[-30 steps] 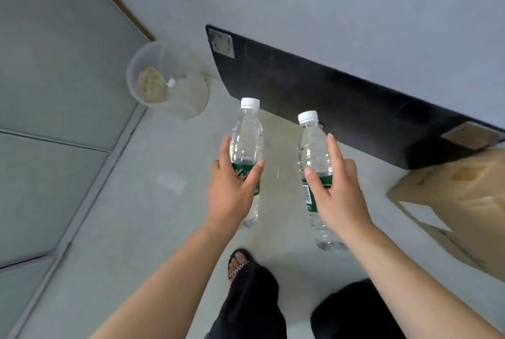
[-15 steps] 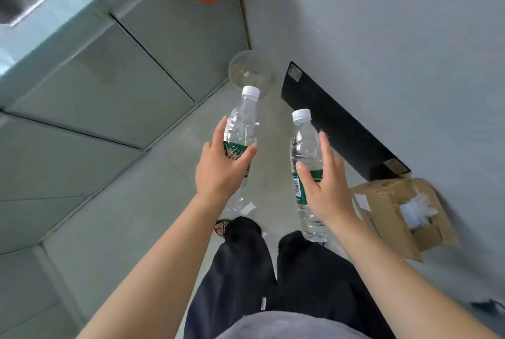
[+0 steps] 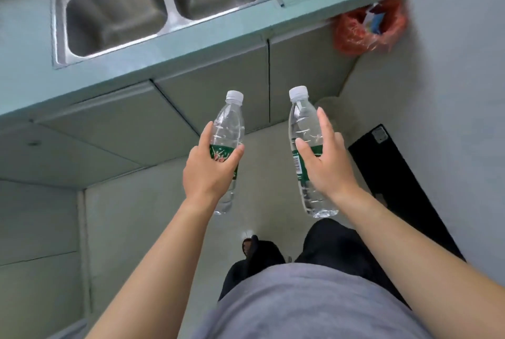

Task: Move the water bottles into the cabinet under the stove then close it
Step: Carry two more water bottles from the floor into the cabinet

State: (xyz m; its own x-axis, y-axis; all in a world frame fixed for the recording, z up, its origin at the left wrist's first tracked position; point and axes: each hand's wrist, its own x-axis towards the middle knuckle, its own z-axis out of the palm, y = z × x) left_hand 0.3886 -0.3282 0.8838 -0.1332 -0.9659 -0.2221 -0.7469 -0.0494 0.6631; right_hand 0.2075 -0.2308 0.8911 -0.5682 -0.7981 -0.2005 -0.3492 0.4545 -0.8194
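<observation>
I hold two clear water bottles with white caps and green labels, both upright above the floor. My left hand [image 3: 209, 172] grips the left bottle [image 3: 228, 125] around its label. My right hand [image 3: 325, 166] grips the right bottle [image 3: 303, 120] the same way. Ahead of them runs a row of grey-green cabinet doors [image 3: 123, 131] under a green countertop [image 3: 41, 84]; all the doors in view are shut. No stove is in view.
A steel double sink [image 3: 153, 2] is set into the countertop. A red plastic bag [image 3: 363, 32] hangs at the counter's right end. A black board [image 3: 401, 180] leans on the right wall. A clear bucket [image 3: 330, 109] stands behind the right bottle. My legs stand below.
The view has swung left from the wall and floor to the counter and sink. Both bottles stay in my hands, held upright; the cardboard box has left the view.
</observation>
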